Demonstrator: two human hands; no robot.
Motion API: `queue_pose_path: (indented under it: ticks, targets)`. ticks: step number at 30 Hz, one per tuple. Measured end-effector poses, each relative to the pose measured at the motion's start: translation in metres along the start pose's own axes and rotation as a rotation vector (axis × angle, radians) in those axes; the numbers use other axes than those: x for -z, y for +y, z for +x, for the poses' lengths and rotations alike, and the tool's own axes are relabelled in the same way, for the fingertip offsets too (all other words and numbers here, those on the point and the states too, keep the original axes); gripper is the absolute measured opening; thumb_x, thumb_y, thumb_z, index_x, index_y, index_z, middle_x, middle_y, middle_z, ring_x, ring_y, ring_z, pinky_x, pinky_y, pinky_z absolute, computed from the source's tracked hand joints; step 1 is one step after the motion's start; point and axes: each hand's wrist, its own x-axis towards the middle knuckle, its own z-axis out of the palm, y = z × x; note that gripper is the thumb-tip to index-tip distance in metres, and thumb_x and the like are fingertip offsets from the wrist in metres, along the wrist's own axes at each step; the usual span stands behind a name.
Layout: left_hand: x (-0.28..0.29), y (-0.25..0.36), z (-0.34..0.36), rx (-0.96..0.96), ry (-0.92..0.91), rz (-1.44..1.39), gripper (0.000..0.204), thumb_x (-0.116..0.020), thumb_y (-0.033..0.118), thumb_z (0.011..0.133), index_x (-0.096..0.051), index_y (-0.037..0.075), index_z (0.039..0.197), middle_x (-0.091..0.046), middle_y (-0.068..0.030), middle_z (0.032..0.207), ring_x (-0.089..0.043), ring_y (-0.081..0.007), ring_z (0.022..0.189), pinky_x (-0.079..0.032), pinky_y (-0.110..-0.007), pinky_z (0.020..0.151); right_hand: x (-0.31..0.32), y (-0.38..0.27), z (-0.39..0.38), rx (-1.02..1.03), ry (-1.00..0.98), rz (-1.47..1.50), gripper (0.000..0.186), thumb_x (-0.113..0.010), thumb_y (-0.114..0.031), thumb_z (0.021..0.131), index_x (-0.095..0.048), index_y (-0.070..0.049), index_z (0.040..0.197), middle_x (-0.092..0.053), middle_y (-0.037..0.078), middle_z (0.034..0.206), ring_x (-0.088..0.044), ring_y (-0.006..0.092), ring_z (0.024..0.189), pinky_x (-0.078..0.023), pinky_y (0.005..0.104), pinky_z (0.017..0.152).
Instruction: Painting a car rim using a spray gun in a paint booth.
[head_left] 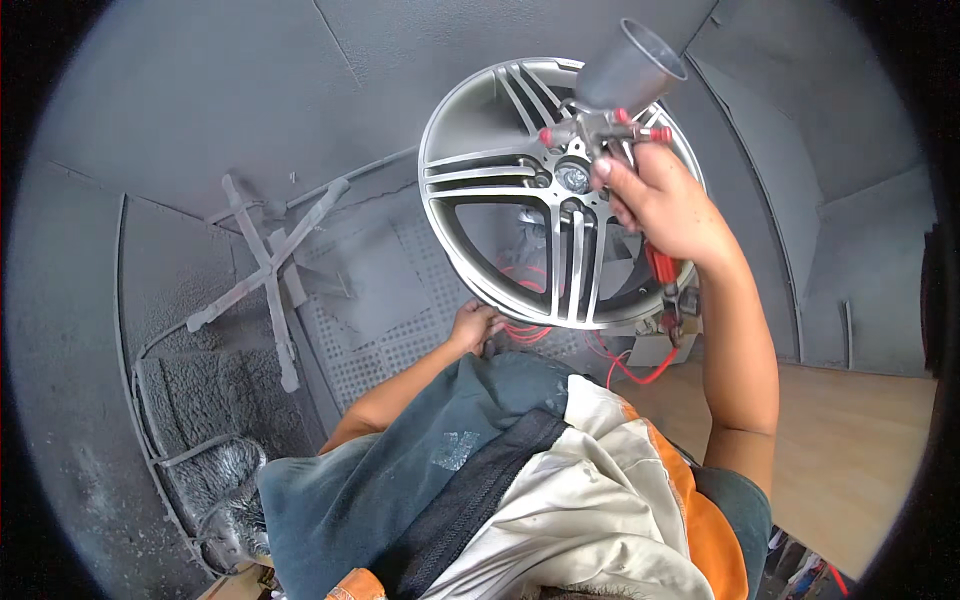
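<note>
A silver alloy wheel (465, 235) with paired spokes and dark grey recesses faces me, without a tyre. My right hand (665, 200) is closed round the grip of a spray gun (600, 128), which has red knobs and a grey cup (628, 70) on top. The gun is in front of the wheel's upper right part and hides some spokes. Down at the wheel's lower left edge, my left hand (474, 327) has its fingers curled against the rim. Part of those fingers is hidden.
A paint-coated cross-shaped stand (268, 262) is at the left, over a perforated floor (365, 365). A red air hose (645, 378) hangs below the gun. Grey walls (230, 90) surround the space. A wooden board (850, 440) lies at the right, a crusted dark panel (200, 400) lower left.
</note>
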Motion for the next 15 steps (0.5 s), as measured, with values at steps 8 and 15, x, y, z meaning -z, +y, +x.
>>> queue_pose_path:
  ticks: [8, 15]
  targets:
    - [-0.002, 0.007, -0.001, 0.042, -0.066, 0.092, 0.017, -0.056, 0.004, 0.088, -0.058, 0.002, 0.105, -0.066, -0.0073, 0.099, -0.065, -0.0181, 0.087, -0.055, -0.031, 0.075, -0.004, 0.0, 0.011, 0.196, 0.13, -0.155, 0.031, -0.053, -0.023, 0.097, -0.056, 0.003, 0.079, -0.048, 0.002, 0.059, -0.047, 0.0101, 0.052, -0.038, 0.0291, 0.048]
    - [0.016, 0.012, 0.004, 0.125, -0.101, 0.339, 0.018, -0.055, 0.003, 0.088, -0.054, 0.001, 0.106, -0.064, -0.0082, 0.094, -0.065, -0.0189, 0.081, -0.056, -0.031, 0.069, 0.02, 0.007, 0.031, 0.093, 0.296, -0.287, 0.03, -0.053, -0.022, 0.097, -0.057, 0.002, 0.08, -0.048, 0.001, 0.059, -0.047, 0.0102, 0.052, -0.038, 0.0295, 0.048]
